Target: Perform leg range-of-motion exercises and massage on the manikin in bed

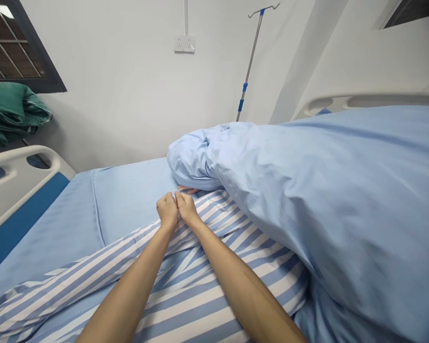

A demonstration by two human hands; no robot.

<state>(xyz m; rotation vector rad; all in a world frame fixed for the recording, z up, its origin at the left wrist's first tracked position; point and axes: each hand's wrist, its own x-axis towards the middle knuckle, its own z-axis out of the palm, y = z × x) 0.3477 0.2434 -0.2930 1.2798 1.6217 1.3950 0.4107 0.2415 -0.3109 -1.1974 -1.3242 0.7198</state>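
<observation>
Head view: left hand (pixel 167 212) and right hand (pixel 186 208) side by side, each grip closed on a blue-striped hospital gown (pixel 207 281).
Gown's long fold runs diagonally down-left across the blue bedsheet (pixel 128 200); right hand lies nearer the bunched blue duvet (pixel 289 200) and another person's fingertips (pixel 188 190) beneath it.

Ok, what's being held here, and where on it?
The left hand and right hand both seem to pinch the blue-and-white striped hospital garment at its upper fold, side by side. The fingers hide the exact grip.
</observation>
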